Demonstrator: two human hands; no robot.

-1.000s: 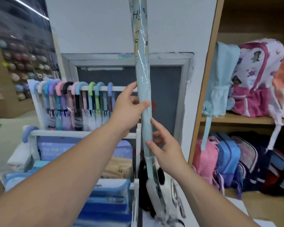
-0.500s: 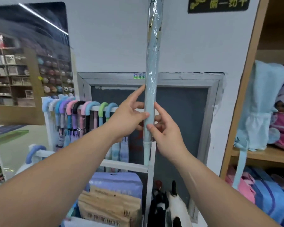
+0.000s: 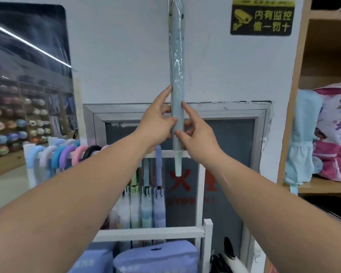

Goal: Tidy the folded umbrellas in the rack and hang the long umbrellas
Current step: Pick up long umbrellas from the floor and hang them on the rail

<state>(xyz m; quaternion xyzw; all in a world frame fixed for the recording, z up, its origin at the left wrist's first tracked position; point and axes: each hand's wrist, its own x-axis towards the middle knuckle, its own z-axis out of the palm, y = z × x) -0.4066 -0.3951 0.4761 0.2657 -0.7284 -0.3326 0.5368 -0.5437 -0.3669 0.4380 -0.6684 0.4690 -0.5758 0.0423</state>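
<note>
Both hands, left hand [image 3: 156, 123] and right hand [image 3: 197, 138], pinch the wrapped long umbrella [image 3: 177, 79] upright at frame centre; keep it vertical, then hook it over the rail [image 3: 171, 154].

long umbrella [image 3: 177, 75] upright between hands, above rack rail [image 3: 165, 154] | hung umbrellas [image 3: 63, 156] left | backpacks [image 3: 327, 133] right

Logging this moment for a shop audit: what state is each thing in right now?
long umbrella: closed, plastic-wrapped, upright with its tip down, its top out of view
left hand: fingers gripping the long umbrella
right hand: fingers gripping the long umbrella
hooked umbrellas: closed, hanging on the rack rail
backpack: resting on wooden shelf
</note>
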